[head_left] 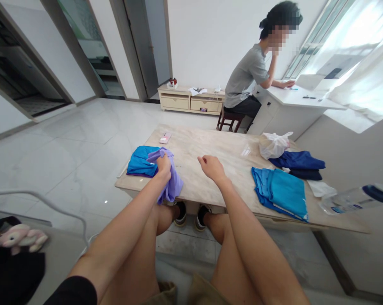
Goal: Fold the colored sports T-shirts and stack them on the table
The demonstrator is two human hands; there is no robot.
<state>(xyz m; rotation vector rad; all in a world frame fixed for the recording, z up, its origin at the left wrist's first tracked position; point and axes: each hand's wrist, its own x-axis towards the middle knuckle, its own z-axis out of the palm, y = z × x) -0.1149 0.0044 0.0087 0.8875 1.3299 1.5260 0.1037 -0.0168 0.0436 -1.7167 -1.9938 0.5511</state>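
Note:
My left hand [164, 164] is closed around a bunched lavender cloth [173, 185], which hangs down over the near edge of the table. Whether the cloth is a shirt or another garment, I cannot tell. Right beside it, partly covered by the lavender fabric, lies a folded blue cloth [140, 159] with a dark purple layer beneath. Above the middle of the table, my right hand [212, 167] has its fingers curled in, with nothing visible in them. Further right sits a folded stack of bright blue cloth [287, 190], apart from both hands.
The marble-topped table [207, 146] also bears a pink phone [165, 137], a white plastic bag [274, 146], dark blue folded cloth [298, 160] and a clear bottle [347, 201]. Beyond, a person [245, 72] sits at a white desk [293, 96]. A plush toy [20, 238] lies lower left.

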